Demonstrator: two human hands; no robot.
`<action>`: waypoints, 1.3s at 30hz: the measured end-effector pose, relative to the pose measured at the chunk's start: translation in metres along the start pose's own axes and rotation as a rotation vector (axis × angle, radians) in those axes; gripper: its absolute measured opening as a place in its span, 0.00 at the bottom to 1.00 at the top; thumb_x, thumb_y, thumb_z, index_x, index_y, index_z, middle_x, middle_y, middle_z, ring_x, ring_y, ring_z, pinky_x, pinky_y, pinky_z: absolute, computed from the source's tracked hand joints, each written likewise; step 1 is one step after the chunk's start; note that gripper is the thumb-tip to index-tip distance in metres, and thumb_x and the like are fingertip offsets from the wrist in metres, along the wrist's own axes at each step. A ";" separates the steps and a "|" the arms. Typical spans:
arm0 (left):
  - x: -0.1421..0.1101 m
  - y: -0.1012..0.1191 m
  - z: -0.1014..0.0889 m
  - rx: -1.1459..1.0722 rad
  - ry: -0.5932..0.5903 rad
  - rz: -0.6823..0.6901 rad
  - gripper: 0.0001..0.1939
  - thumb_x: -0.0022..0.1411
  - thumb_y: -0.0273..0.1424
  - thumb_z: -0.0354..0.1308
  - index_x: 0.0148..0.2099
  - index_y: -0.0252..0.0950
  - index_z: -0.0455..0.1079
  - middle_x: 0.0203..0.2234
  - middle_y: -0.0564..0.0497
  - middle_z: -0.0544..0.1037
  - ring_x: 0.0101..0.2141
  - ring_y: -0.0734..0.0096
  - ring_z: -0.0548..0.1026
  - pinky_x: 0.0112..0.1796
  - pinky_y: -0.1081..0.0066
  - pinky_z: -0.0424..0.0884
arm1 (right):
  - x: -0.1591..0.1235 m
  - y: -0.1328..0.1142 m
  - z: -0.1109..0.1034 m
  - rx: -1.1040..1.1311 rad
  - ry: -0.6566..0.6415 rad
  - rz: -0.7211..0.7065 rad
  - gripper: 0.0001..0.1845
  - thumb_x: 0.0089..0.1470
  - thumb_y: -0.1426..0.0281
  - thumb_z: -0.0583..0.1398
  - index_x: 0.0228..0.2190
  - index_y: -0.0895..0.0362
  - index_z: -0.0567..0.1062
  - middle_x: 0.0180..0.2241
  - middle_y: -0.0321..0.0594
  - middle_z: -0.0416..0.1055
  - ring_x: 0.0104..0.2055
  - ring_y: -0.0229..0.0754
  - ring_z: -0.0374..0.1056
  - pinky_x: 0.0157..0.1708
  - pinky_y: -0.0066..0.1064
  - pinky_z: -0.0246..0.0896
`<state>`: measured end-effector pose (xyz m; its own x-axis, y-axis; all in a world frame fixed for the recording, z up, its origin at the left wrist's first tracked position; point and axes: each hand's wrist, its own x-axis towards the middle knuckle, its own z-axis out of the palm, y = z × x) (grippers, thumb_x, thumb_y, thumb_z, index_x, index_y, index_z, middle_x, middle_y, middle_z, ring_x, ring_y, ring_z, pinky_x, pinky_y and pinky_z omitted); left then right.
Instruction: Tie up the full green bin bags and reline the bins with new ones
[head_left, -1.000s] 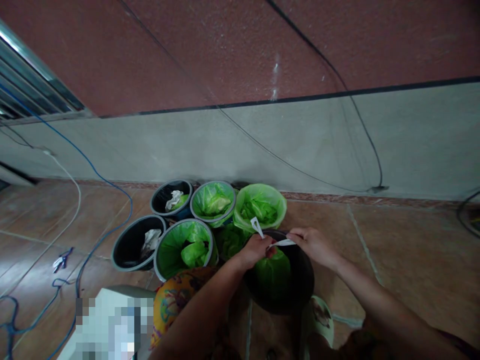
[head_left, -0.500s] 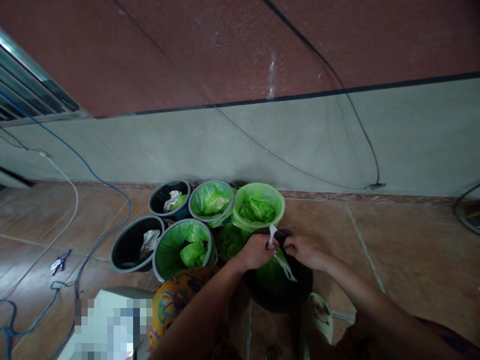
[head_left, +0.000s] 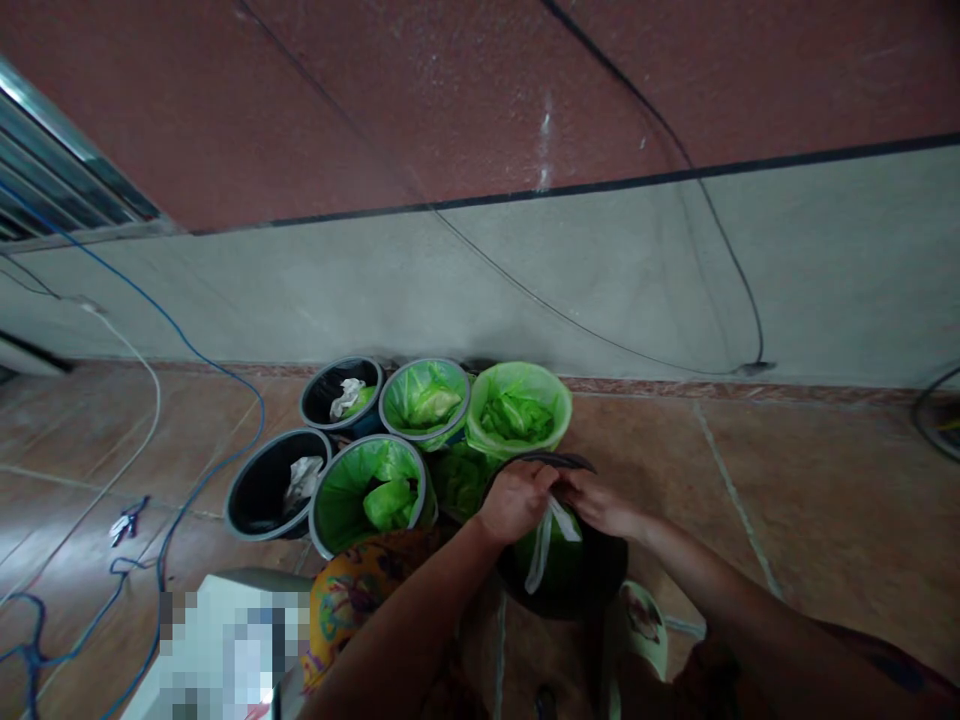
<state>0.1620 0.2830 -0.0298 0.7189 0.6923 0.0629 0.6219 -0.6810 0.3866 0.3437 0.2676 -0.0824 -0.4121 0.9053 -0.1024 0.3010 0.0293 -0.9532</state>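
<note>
My left hand (head_left: 516,502) and my right hand (head_left: 598,503) meet over a dark round bin (head_left: 604,570). Both have their fingers pinched together around a thin white strip (head_left: 541,550), whose loose ends hang down into the bin. Inside lies something green (head_left: 561,572), which looks like plastic bag material, partly hidden by my hands and the strip. Just behind the left hand, a bin with a pale green liner (head_left: 559,440) holds crumpled green plastic.
Several more bins stand to the left, including a grey-rimmed one with a green liner (head_left: 330,500) and a black-lined one (head_left: 251,495). A blue cable (head_left: 199,490) and keys (head_left: 129,522) lie on the tiles. A wall (head_left: 360,290) runs behind.
My two hands have come together, the right one moving in to the left. The white strip's upper end no longer sticks up; its ends now hang below the fingers.
</note>
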 end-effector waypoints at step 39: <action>-0.007 0.000 0.014 -0.118 0.129 -0.109 0.05 0.66 0.27 0.50 0.40 0.37 0.67 0.34 0.49 0.74 0.35 0.67 0.72 0.38 0.69 0.68 | 0.000 -0.034 -0.016 -0.315 0.131 0.151 0.15 0.57 0.68 0.54 0.40 0.56 0.78 0.42 0.45 0.79 0.44 0.46 0.74 0.47 0.36 0.65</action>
<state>0.1612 0.2747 -0.0435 0.5991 0.7902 0.1296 0.6475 -0.5732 0.5021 0.3470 0.2733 -0.0453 -0.2359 0.9553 -0.1784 0.6083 0.0019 -0.7937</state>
